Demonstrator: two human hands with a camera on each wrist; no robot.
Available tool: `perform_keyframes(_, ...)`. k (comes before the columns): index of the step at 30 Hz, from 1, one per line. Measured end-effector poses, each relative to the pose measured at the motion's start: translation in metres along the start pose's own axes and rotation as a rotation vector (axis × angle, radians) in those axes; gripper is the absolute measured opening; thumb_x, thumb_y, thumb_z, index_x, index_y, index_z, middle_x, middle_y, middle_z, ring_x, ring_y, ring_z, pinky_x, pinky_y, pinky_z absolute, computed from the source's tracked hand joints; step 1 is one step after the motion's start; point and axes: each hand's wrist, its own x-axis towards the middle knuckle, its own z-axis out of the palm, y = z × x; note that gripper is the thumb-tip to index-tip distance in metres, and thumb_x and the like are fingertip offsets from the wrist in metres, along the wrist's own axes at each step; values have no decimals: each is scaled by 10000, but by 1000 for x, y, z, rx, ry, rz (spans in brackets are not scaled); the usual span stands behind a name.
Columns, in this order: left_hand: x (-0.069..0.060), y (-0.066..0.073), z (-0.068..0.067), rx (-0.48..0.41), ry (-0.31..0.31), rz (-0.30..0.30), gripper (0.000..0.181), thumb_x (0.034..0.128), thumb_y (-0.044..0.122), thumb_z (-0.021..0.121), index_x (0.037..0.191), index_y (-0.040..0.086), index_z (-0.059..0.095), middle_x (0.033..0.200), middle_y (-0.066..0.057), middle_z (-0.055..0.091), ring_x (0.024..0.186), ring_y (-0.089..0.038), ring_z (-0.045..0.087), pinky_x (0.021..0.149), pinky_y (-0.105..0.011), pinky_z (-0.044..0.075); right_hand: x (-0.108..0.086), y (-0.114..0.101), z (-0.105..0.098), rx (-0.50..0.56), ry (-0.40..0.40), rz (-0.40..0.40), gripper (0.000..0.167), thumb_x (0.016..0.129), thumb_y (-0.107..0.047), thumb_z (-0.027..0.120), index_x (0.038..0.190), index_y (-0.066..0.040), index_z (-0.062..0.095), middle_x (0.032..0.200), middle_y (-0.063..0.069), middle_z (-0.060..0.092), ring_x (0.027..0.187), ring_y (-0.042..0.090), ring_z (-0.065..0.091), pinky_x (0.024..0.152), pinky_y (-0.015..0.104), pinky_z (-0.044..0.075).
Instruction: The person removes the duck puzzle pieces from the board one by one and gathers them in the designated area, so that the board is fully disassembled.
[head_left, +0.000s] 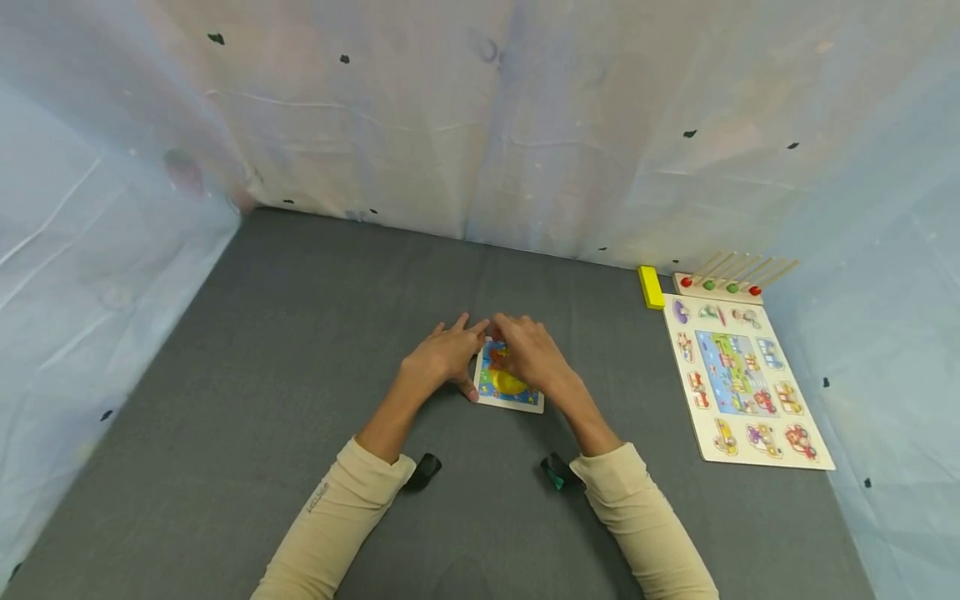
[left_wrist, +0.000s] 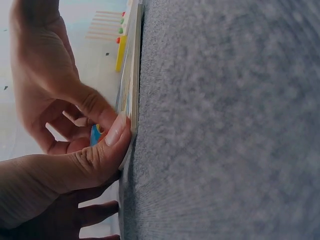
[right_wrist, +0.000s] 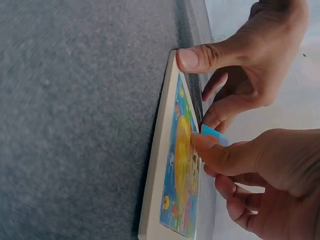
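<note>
A small jigsaw puzzle [head_left: 512,398] with a pale wooden frame and a blue and yellow picture lies flat on the grey surface. My left hand [head_left: 442,357] holds its left side, the thumb [right_wrist: 190,59] on the near corner and the index finger bent toward the far edge. Over the far part of the picture, my right hand [head_left: 531,354] pinches a small blue puzzle piece [right_wrist: 214,134] between thumb and fingers. The piece stands tilted up from the picture; in the left wrist view only a bit of this blue piece [left_wrist: 95,135] shows. Both hands cover the puzzle's far part.
A larger wooden picture board [head_left: 701,417] with vehicle pieces lies at the right. Behind it stand a rack [head_left: 720,287] with thin sticks and red and green beads, and a yellow block [head_left: 651,287]. Pale sheeting [head_left: 420,150] rises along the table's back and sides.
</note>
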Motion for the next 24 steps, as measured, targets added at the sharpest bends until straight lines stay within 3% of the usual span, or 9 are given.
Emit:
perform_keyframes(8,2,0,-1,5,13,-5,1076,760,379,919,1626,78,356,1780,-23,140,1665,-325,40,1332,-593,148,-1,7,-8,156,32,7,109,940,15,736,1031,0,678,932,158,736,802,259,625,810,424,534)
perform_keyframes(14,5,0,1,18,27,-6,1091,743,389,933,1623,71,371,1777,-15,164,1665,-317,66,1333,-580,163,-3,17,-32,191,87,96,132,958,-23,730,1068,31,678,974,181,753,843,301,724,763,431,624)
perform_keyframes(20,7,0,2,16,32,-9,1065,745,378,934,1612,76,396,1775,-9,176,1665,-304,87,1337,-567,161,-10,32,-58,229,104,159,144,970,18,696,1107,61,712,1015,214,759,872,341,712,764,438,603)
perform_keyframes(24,7,1,3,27,41,-12,1035,742,379,934,1594,73,431,1768,-6,203,1661,-305,115,1333,-571,179,-14,47,-72,245,131,178,137,973,14,694,1098,55,732,1021,226,761,868,359,705,741,383,579)
